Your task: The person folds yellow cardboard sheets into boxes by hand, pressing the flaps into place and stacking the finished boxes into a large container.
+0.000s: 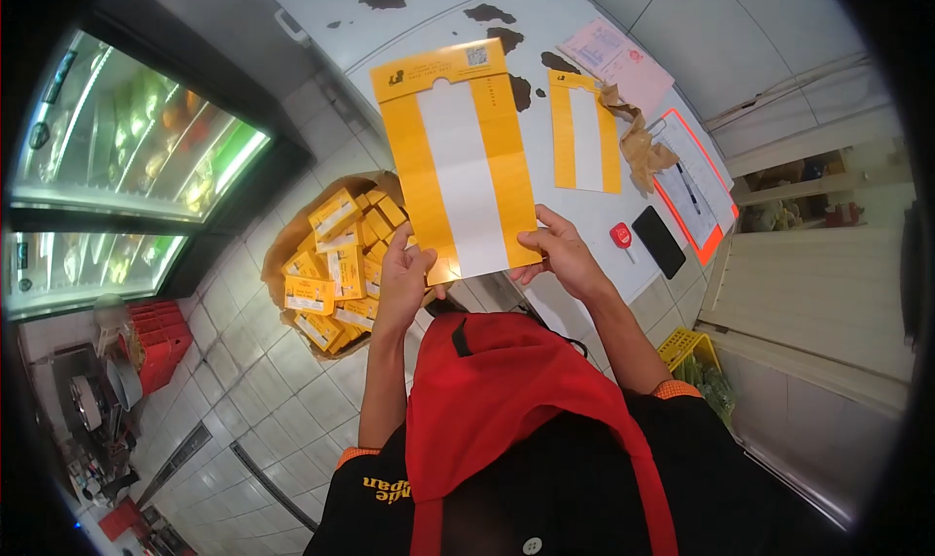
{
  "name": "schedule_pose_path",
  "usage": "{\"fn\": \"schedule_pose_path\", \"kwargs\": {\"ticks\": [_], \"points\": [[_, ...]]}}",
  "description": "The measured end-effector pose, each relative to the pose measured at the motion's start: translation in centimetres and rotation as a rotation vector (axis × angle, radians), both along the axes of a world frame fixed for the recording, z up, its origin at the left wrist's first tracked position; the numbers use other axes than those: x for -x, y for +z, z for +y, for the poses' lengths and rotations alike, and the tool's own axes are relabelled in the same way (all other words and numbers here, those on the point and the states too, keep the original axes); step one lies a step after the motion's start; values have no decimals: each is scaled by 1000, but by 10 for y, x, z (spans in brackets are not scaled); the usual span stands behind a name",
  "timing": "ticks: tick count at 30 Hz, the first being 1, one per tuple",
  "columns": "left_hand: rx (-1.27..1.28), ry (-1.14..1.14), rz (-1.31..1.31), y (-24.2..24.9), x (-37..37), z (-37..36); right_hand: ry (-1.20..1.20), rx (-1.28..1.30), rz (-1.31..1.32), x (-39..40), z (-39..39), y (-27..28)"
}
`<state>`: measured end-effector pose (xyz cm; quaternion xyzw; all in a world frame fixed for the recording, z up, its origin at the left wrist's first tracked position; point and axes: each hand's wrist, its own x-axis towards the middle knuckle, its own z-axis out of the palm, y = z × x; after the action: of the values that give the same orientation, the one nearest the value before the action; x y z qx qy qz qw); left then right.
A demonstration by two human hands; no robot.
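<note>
A large flat yellow packaging sleeve (397, 152) with a white stripe down its middle is held up in front of me. My left hand (402, 269) pinches its lower left corner. At the lower right corner, my right hand (562, 252) grips the same sheet between thumb and fingers. Print and a square code show along its top flap. Behind it on the white surface lies a smaller yellow-and-white sleeve (562, 147), flat. To the left, a big carton (278, 235) on the floor holds many folded yellow boxes (336, 215).
On the white, rust-patched top (429, 16) lie crumpled brown paper (638, 147), pink paper (623, 55), an orange clipboard (726, 227) with a pen, a black phone (659, 241) and a small red item (620, 235). A lit display fridge (127, 147) stands left; a yellow crate (687, 347) sits right.
</note>
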<state>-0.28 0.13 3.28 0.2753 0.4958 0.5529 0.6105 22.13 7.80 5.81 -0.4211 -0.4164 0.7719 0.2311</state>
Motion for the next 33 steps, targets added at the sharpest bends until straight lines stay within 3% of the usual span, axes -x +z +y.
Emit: {"fn": "schedule_pose_path", "kwargs": {"ticks": [6, 8, 9, 10, 12, 14, 16, 17, 21, 23, 27, 29, 30, 32, 33], "points": [[37, 57, -42, -1, 0, 0, -112, 77, 107, 2, -3, -8], [61, 51, -68, 0, -2, 1, -148, -20, 339, 1, -6, -20], [32, 107, -94, -5, -7, 1, -198, -85, 178, 5, -2, -24], [3, 164, -120, -9, -9, 1, -198, -88, 180, 7, -1, -25], [-27, 167, -159, -18, -6, 1, -61, -324, -32, 11, 1, -20], [-13, 172, -47, -32, -2, 0, -115, -470, -92, 14, 4, -34], [226, 49, 152, 17, -13, 0, -401, -961, -198, 25, 6, -54], [136, 32, 148, -12, -10, 1, -305, -723, -411, 30, 3, -9], [110, 127, 415, -25, -18, 8, -357, -1023, -564, 40, 1, -16], [-181, 249, 785, -29, -21, 16, -301, -1078, -542, 49, -8, -21], [-157, 277, 920, -23, -12, 20, -151, -963, -423, 55, -15, -26], [72, 195, 684, -12, -8, 18, -76, -847, -332, 52, -11, -23], [75, 198, 685, -21, -3, 17, -8, -730, -247, 50, -9, -20], [45, 157, 986, -38, 6, 16, 46, -631, -213, 47, -6, -10], [44, 159, 985, -36, 8, 15, 96, -538, -181, 45, -2, -7]]}}
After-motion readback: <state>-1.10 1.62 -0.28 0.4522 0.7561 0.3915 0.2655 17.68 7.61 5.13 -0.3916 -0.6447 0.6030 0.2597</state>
